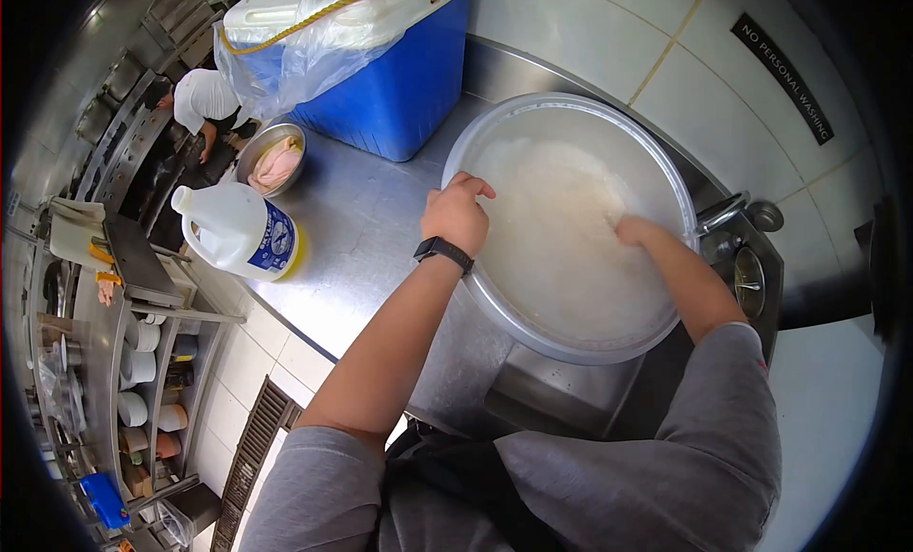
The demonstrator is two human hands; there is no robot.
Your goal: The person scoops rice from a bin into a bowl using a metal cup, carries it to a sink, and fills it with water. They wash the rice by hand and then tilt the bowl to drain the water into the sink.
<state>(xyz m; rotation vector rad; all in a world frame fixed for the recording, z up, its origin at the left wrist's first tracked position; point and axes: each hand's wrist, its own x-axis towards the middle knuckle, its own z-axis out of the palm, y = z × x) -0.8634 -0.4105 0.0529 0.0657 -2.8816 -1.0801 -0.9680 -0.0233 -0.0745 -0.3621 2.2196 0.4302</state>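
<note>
A large round metal basin (599,354) full of cloudy, whitish water (552,267) sits in front of me, overlapping the sink edge. A pale beige mass, perhaps grains, shows blurrily below the surface. My left hand (458,214), with a black watch at the wrist, is closed over the basin's left rim, fingers curled. My right hand (635,231) reaches into the water from the right; its fingers are under the surface and hidden, so whether they hold anything does not show.
Left of the basin, a steel counter (333,210) carries a blue cooler (380,96), a bowl (295,134) with pale raw meat, and a plastic jug (233,233) of yellow liquid. A faucet (725,213) stands at right. Another person (204,100) bends near the stove; shelves (157,362) hold containers.
</note>
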